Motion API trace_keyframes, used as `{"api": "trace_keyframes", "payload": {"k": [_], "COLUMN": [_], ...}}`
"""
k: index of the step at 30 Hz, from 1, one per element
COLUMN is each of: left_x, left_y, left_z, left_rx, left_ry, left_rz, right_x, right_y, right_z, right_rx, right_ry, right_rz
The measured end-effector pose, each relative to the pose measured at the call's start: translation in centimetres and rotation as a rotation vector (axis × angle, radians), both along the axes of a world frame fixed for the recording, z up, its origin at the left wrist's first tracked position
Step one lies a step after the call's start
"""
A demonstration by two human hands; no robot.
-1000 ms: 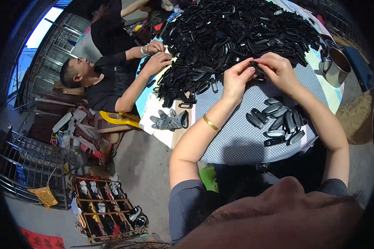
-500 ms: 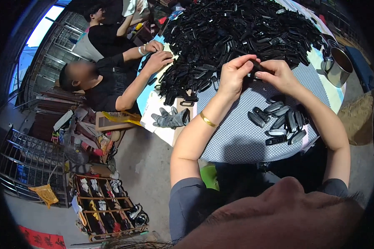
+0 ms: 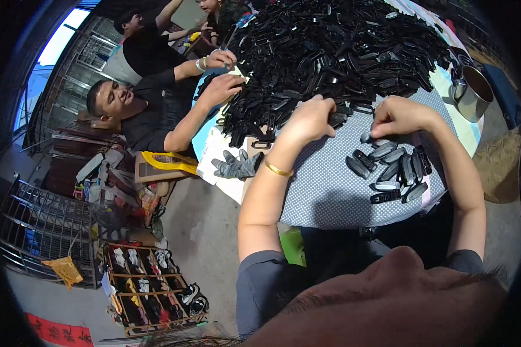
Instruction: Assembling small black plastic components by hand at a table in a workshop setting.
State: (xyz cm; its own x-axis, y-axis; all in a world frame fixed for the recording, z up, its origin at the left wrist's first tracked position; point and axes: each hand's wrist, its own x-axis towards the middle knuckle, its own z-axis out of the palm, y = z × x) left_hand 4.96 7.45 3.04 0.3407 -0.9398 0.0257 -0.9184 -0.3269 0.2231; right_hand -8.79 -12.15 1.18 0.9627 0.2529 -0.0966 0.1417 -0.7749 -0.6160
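My left hand (image 3: 312,120) is at the near edge of a large heap of black plastic pieces (image 3: 330,52), its fingers curled round one black piece (image 3: 337,118). The far fingertips are partly hidden. Over the small group of similar pieces (image 3: 408,168) on the near right of the table, my right hand (image 3: 405,117) points down, closed. Its thumb and fingers pinch a small dark piece (image 3: 366,137) at the group's far left edge. The pieces are long and narrow with rounded ends, some with greyish shiny faces.
A dotted grey cloth covers the round table (image 3: 330,202). A metal mug (image 3: 473,92) stands at the right rim, a grey glove (image 3: 237,165) at the left. A co-worker (image 3: 150,110) handles pieces at the left side. Beyond the table edge is a shoe rack (image 3: 150,289).
My hands have parted from where they met over one dark piece. The left moved to the heap's edge; the right came down to the small group. The co-worker's face turned up.
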Motion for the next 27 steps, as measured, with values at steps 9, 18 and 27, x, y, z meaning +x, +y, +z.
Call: {"api": "trace_keyframes", "payload": {"k": [9,18,27], "left_x": [-2.8,-2.1,-3.3], "left_y": [-2.6,-1.2,-3.3], "left_z": [-2.7,0.1,-2.3], "left_rx": [-0.329,-0.195,-0.319], "left_ry": [0.119,0.095,0.402], "left_rz": [-0.100,-0.064,0.097], "right_x": [0.3,0.8,0.1], "right_y": [1.1,0.2,0.1], "right_z": [-1.6,-2.7,0.1], "right_rx": [-0.243,-0.444,0.567], "right_ry": [-0.488,-0.515,-0.305], "right_rz": [-0.340,-0.363,-0.490]}}
